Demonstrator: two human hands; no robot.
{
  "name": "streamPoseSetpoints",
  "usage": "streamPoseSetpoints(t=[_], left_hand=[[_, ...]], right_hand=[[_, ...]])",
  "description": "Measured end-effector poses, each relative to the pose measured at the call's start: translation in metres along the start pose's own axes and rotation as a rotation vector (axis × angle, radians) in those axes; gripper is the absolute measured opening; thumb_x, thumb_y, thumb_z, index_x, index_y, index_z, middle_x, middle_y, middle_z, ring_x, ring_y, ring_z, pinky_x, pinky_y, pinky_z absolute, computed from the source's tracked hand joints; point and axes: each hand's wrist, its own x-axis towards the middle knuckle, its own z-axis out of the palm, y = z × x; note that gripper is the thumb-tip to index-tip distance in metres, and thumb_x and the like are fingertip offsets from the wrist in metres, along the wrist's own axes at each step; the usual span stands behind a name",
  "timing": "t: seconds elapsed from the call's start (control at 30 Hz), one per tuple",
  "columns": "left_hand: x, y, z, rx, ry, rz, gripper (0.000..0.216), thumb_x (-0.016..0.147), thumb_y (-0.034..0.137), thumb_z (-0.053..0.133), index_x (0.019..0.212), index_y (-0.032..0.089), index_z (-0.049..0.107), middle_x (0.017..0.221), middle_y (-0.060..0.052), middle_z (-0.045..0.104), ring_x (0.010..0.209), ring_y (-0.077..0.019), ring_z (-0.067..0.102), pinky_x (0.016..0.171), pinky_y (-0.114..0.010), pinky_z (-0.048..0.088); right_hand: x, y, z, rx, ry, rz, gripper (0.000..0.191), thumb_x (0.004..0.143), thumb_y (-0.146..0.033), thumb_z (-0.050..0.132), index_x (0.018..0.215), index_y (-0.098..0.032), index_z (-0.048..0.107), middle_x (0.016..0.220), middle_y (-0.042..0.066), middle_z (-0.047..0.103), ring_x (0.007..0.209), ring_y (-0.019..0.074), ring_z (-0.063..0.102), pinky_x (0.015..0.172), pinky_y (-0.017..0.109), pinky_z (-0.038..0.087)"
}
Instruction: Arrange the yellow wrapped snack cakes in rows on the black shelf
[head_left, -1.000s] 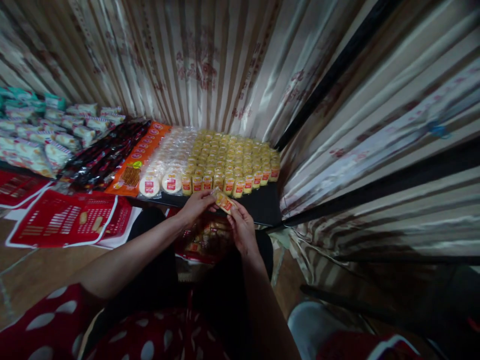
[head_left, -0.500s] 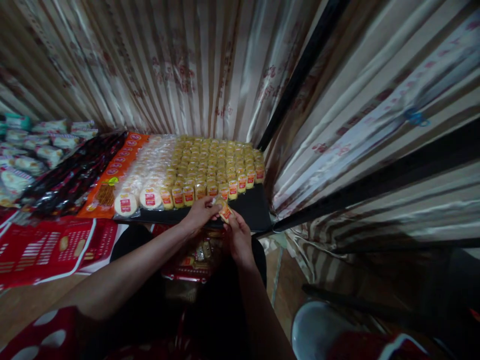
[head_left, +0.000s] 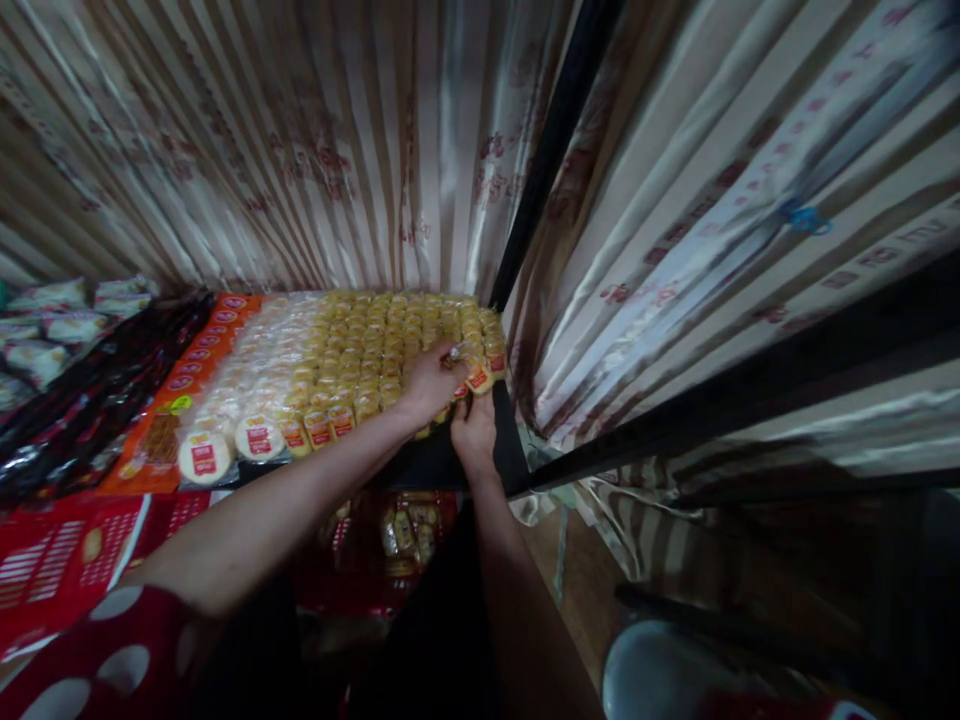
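both hands at the near right corner of the snack rows.
left hand and right hand pinch one yellow packet, fingers closed on it, at the tray edge.

- Both hands have moved away from the person's lap and up to the table.
- The left hand now rests on the yellow snack packs near the front right corner. Before, it was in the air in front of them.
- The right hand has gone up to the table's edge, just under the left hand.
- The small packet the hands held out in front is now down at the end of the front row.
- The head has turned right, so the snacks on the left show less.
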Motion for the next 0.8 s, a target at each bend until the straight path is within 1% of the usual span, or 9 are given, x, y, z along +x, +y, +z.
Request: streamPoseSetpoints(t=[0.07,0.1,0.2,0.3,0.4,0.53,0.63,0.7,0.8], left_hand=[[0.01,-0.001,0.013,0.133,-0.01,0.044,0.028,0.078,0.013,0.057,0.106,0.015,0.062,0.089,-0.003,0.066,0.079,-0.0152,0.061,0.073,-0.024,0.048],[0.013,-0.002,0.019,0.202,-0.021,0.063,0.03,0.079,0.013,0.056,0.108,0.015,0.062,0.094,-0.004,0.066,0.083,-0.0161,0.061,0.077,-0.026,0.048],[0.021,-0.003,0.033,0.383,-0.039,0.105,0.033,0.08,0.012,0.054,0.113,0.016,0.06,0.107,-0.005,0.065,0.095,-0.0168,0.06,0.088,-0.027,0.045],[0.026,-0.007,0.043,0.5,-0.03,0.141,0.033,0.081,0.011,0.054,0.113,0.016,0.06,0.113,-0.006,0.063,0.103,-0.0167,0.058,0.094,-0.026,0.042],[0.029,-0.012,0.051,0.565,-0.061,0.225,0.031,0.083,0.012,0.054,0.112,0.018,0.06,0.113,-0.005,0.061,0.105,-0.0163,0.057,0.094,-0.026,0.042],[0.032,-0.018,0.058,0.714,-0.18,0.368,0.029,0.084,0.013,0.052,0.111,0.017,0.06,0.111,-0.006,0.06,0.102,-0.0173,0.057,0.09,-0.026,0.044],[0.033,-0.016,0.062,0.876,-0.228,0.404,0.027,0.086,0.013,0.049,0.11,0.017,0.059,0.112,-0.006,0.059,0.101,-0.0192,0.055,0.084,-0.027,0.046],[0.033,-0.013,0.065,0.967,-0.236,0.413,0.024,0.087,0.014,0.046,0.107,0.016,0.059,0.109,-0.007,0.059,0.101,-0.0202,0.054,0.083,-0.028,0.045],[0.036,-0.006,0.069,1.058,-0.25,0.435,0.021,0.088,0.012,0.042,0.1,0.014,0.06,0.101,-0.007,0.06,0.102,-0.0209,0.05,0.086,-0.03,0.042]], right_hand=[[-0.002,-0.001,0.004,-0.078,0.001,-0.047,0.051,0.081,-0.017,0.036,0.13,-0.008,0.044,0.132,0.017,0.046,0.128,0.0256,0.037,0.107,0.044,0.029],[-0.004,-0.002,0.005,-0.115,0.003,-0.064,0.051,0.081,-0.016,0.036,0.13,-0.009,0.044,0.132,0.017,0.046,0.127,0.0258,0.037,0.106,0.044,0.03],[-0.01,-0.004,0.004,-0.213,0.008,-0.086,0.052,0.081,-0.016,0.039,0.132,-0.008,0.042,0.136,0.018,0.042,0.127,0.0275,0.036,0.104,0.044,0.033],[-0.012,-0.004,0.003,-0.252,0.01,-0.105,0.054,0.08,-0.017,0.042,0.133,-0.006,0.041,0.137,0.02,0.041,0.127,0.0284,0.034,0.104,0.044,0.033],[-0.011,-0.001,0.004,-0.255,0.022,-0.138,0.052,0.079,-0.016,0.044,0.13,-0.006,0.045,0.132,0.019,0.046,0.125,0.0279,0.037,0.102,0.044,0.034],[-0.01,0.003,0.006,-0.276,0.011,-0.189,0.042,0.079,-0.016,0.045,0.119,-0.006,0.057,0.121,0.019,0.055,0.12,0.0281,0.041,0.102,0.045,0.034],[-0.01,0.004,0.006,-0.285,-0.009,-0.199,0.038,0.079,-0.018,0.047,0.112,-0.006,0.062,0.112,0.019,0.06,0.118,0.0293,0.043,0.101,0.046,0.034],[-0.01,0.004,0.003,-0.254,0.006,-0.185,0.038,0.078,-0.019,0.049,0.112,-0.005,0.061,0.112,0.019,0.06,0.117,0.0299,0.043,0.099,0.045,0.037],[-0.012,0.003,-0.001,-0.161,0.084,-0.134,0.043,0.08,-0.022,0.048,0.119,-0.006,0.055,0.121,0.021,0.053,0.12,0.0298,0.042,0.096,0.046,0.04]])
